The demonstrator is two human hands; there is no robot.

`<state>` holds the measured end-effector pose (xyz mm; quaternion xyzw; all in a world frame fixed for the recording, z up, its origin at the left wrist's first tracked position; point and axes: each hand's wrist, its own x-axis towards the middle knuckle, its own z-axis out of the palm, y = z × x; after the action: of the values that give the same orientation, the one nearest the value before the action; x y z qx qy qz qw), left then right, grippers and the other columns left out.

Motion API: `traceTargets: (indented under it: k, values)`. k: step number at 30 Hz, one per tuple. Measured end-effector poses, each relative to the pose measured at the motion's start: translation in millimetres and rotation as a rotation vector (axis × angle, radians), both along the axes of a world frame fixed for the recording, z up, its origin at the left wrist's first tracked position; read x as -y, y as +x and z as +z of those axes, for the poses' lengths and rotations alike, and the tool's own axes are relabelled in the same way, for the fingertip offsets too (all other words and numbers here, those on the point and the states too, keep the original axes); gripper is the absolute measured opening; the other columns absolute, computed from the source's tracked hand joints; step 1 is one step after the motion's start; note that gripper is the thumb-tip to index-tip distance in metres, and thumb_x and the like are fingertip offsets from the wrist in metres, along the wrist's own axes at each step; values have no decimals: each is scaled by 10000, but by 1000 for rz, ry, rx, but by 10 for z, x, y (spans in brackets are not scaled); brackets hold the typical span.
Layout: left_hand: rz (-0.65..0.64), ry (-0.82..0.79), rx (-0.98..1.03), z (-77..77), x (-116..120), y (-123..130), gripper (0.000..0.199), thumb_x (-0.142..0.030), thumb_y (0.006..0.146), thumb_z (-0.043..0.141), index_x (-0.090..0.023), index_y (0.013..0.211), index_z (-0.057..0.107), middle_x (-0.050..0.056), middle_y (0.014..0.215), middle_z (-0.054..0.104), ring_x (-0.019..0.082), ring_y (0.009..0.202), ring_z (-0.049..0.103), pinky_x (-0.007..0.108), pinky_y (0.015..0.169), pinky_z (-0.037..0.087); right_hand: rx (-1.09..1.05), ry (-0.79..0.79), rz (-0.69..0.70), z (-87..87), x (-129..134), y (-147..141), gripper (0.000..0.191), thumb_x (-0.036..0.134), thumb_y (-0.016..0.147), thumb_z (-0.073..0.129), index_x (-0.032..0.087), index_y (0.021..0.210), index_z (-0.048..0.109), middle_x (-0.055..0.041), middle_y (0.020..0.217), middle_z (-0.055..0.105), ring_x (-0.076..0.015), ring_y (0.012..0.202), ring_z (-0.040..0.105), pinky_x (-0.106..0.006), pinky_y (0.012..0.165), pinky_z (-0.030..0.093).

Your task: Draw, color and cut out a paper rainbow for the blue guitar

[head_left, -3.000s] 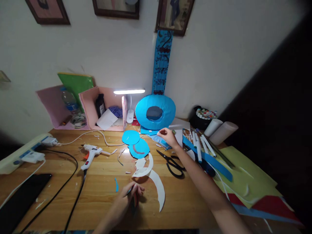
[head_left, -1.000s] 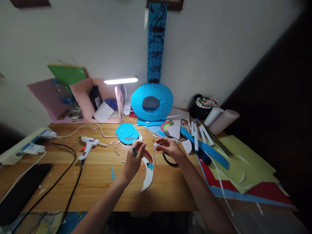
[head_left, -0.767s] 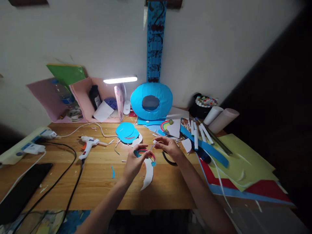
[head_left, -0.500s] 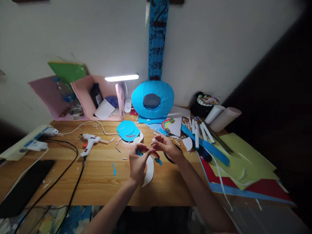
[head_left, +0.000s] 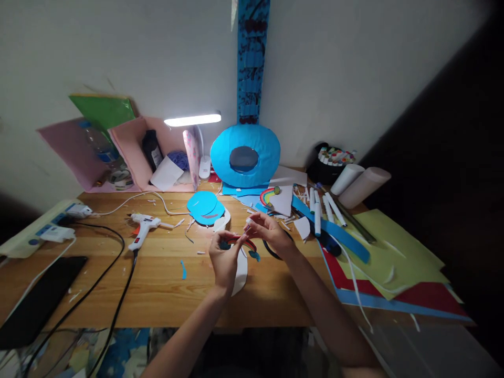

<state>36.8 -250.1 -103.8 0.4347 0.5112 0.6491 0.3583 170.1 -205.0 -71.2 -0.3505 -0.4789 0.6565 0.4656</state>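
My left hand (head_left: 225, 261) is closed on a small paper rainbow cutout (head_left: 250, 243) with blue ends, pinching it between thumb and fingers. My right hand (head_left: 271, 234) meets it at the top edge, its fingertips pinched together. A small whitish bit shows at those fingertips, too small to name. Below the hands a white curved paper piece (head_left: 241, 274) shows, partly covered by my left hand. Beside my right wrist lies a black ring-shaped object (head_left: 271, 251), partly hidden. Blue rounded paper cutouts (head_left: 205, 206) lie just beyond my left hand.
A glue gun (head_left: 145, 230) rests at left, near a power strip (head_left: 35, 228) and a dark phone-like slab (head_left: 41, 299). A blue cardboard guitar shape (head_left: 220, 157) leans on the wall beside a lit lamp (head_left: 192, 119). White markers (head_left: 317, 212) and coloured sheets (head_left: 397, 252) lie right.
The view has shifted slightly. The rainbow cutout is tilted, with less of its face showing. Both hands stay together at it, and less of the white curved piece shows.
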Motion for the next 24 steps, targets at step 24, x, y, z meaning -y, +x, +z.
traceTargets:
  k: [24]
  values:
    - [-93,144,-348,-32,7,-175,223,-323,894,583,-129,1005,594,24,882,640,143,751,639,316,670,549,240,212,-18,-167,-9,-52,302,404,787,671,194,991,596,-38,873,683,-182,838,674,-325,735,562]
